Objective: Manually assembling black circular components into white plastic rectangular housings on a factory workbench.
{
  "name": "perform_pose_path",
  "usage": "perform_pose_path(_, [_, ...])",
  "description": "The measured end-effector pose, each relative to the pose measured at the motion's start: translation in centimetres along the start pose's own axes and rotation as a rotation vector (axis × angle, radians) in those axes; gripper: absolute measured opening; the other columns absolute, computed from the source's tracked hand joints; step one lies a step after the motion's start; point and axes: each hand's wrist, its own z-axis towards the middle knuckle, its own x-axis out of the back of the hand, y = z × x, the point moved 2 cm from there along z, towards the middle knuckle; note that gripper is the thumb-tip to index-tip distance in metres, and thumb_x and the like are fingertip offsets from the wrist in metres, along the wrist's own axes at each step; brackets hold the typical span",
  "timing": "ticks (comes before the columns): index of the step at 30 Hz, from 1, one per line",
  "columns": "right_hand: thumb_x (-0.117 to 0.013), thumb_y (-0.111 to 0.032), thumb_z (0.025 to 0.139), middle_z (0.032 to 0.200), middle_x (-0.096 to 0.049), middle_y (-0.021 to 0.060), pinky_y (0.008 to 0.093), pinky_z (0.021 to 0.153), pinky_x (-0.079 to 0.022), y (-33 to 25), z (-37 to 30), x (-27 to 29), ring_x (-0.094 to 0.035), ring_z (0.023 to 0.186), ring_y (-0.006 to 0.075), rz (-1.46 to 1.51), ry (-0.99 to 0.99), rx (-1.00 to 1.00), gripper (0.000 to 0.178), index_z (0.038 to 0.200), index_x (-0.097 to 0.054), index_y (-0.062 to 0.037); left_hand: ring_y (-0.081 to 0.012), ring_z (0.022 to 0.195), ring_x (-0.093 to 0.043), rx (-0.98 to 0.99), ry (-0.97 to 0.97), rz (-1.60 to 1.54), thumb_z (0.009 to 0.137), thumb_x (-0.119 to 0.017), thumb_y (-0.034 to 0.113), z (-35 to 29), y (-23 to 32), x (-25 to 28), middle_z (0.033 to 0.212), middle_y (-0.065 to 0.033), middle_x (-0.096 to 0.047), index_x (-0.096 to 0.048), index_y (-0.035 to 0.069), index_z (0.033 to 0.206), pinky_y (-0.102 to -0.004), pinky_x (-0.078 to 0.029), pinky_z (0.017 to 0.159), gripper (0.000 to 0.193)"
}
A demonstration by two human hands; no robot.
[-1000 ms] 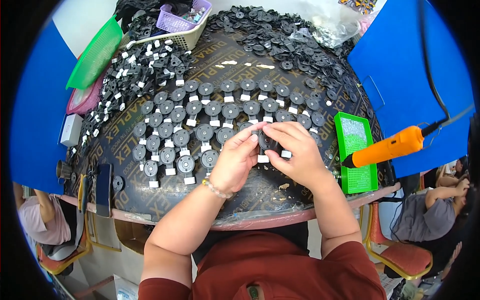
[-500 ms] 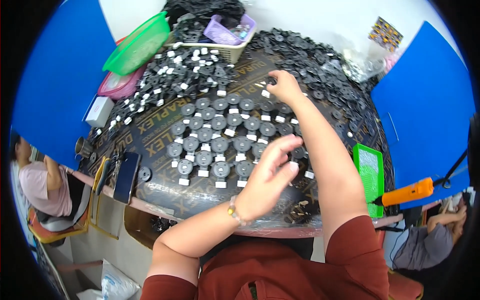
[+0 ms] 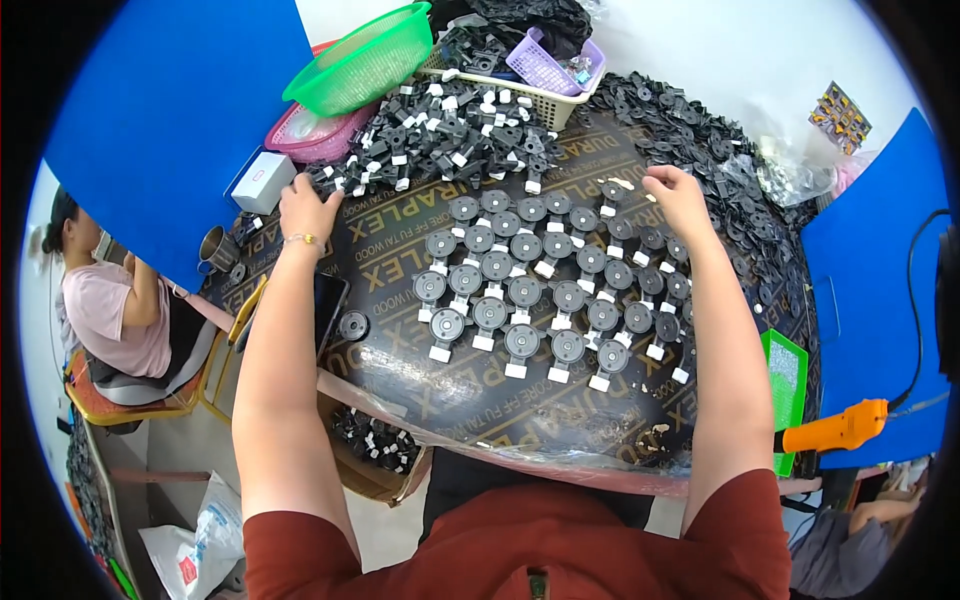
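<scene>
My left hand [image 3: 310,215] reaches to the left edge of a heap of black parts with white ends [image 3: 440,135]. Its thumb stands apart from its fingers, and nothing shows between them. At the far right of the laid-out parts, my right hand [image 3: 682,203] has its fingers curled together; whatever they may hold is hidden. Just left of it lies a black disc part [image 3: 613,190] with a white end. Several round black disc parts with white ends [image 3: 525,292] lie in staggered rows between my forearms. Beyond my right hand spreads a pile of loose black discs [image 3: 690,140].
Near my left forearm are a phone [image 3: 330,300], a single black disc [image 3: 353,325], a metal mug [image 3: 217,250] and a white box [image 3: 264,182]. Baskets [image 3: 365,60] stand at the back. A green tray [image 3: 786,385] and an orange tool [image 3: 838,428] are at right. A seated person [image 3: 115,300] is at left.
The view has swung left. My left hand has gone from above the rows to the heap's left edge. My right hand has drawn slightly right of the far disc part.
</scene>
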Motion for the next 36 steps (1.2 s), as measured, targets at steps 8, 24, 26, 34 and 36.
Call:
perform_pose_path(8, [-0.068, -0.017, 0.088, 0.091, -0.071, 0.0064, 0.0265, 0.073, -0.049, -4.0, -6.4, 2.0, -0.063, 0.081, 0.0107, 0.173, 0.133, -0.012, 0.031, 0.115, -0.067, -0.0009, -0.0379, 0.107, -0.059, 0.038, 0.071, 0.196, 0.082, -0.062, 0.048, 1.1, -1.1, 1.6, 0.118, -0.0215, -0.060, -0.062, 0.012, 0.122, -0.0484, -0.048, 0.090, 0.054])
perform_pose_path(24, [-0.065, -0.002, 0.087, 0.092, -0.065, 0.0064, 0.0247, 0.067, -0.049, -6.6, -25.1, 10.3, -0.060, 0.076, 0.0120, 0.034, 0.106, -0.092, 0.014, 0.100, -0.069, 0.0009, -0.0102, 0.082, -0.057, 0.003, -0.307, -1.772, 0.097, -0.056, 0.018, -9.5, 12.2, 11.9, 0.108, -0.0114, -0.067, -0.058, 0.004, 0.106, -0.0238, -0.045, 0.073, 0.017])
perform_pose_path(26, [-0.065, -0.002, 0.087, 0.088, -0.065, 0.0064, 0.0255, 0.066, -0.049, -4.7, -27.1, 11.5, -0.060, 0.074, 0.0117, -0.034, 0.132, -0.188, 0.011, 0.097, -0.068, 0.0013, -0.0171, 0.096, -0.060, 0.031, -0.537, -1.955, 0.095, -0.056, 0.016, -13.0, 17.0, 13.4, 0.122, -0.0192, -0.061, -0.055, 0.000, 0.117, -0.0298, -0.048, 0.088, 0.027])
perform_pose_path(34, [-0.068, -0.007, 0.080, 0.082, -0.063, 0.0130, 0.0434, 0.072, -0.051, 0.3, -31.7, 13.3, -0.063, 0.081, 0.0337, -0.552, 0.075, -0.149, 0.005, 0.084, -0.068, -0.0037, -0.0322, 0.110, -0.061, 0.329, -1.284, -2.291, 0.087, -0.058, 0.016, -22.5, 30.3, 9.9, 0.114, -0.0165, -0.062, -0.054, 0.004, 0.122, -0.0488, -0.048, 0.101, 0.037])
perform_pose_path(36, [-0.066, -0.008, 0.079, 0.083, -0.063, 0.0125, 0.0431, 0.073, -0.052, 1.5, -32.4, 13.5, -0.063, 0.082, 0.0327, -0.752, 0.018, -0.158, 0.003, 0.081, -0.069, -0.0060, -0.0366, 0.112, -0.061, 0.368, -1.346, -2.300, 0.088, -0.054, 0.018, -23.7, 32.0, 9.1, 0.115, -0.0202, -0.061, -0.053, 0.004, 0.121, -0.0525, -0.048, 0.101, 0.036])
